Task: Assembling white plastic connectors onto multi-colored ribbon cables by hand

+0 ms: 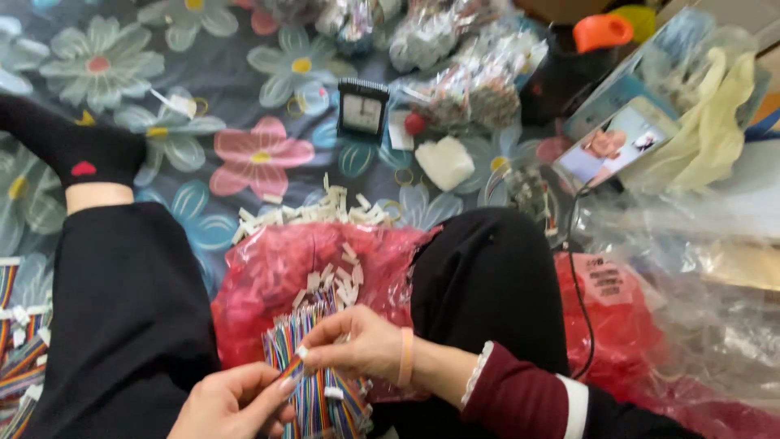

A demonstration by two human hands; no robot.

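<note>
A flowered sheet (244,89) covers the floor, and the person sits on it with a red plastic bag (268,276) spread between their knees. On that bag lies a big bundle of multicoloured ribbon wires (313,366), most of it not yet pulled apart, so I judge the sorting far from finished. Just beyond the bag sits a pile of small white connectors (313,213), and farther past it a small black clock (362,110) (upright, facing the sitter). Over the bag, the right hand (357,345) pinches a white connector end, while the left hand (236,402) grips a few wires near the bundle.
</note>
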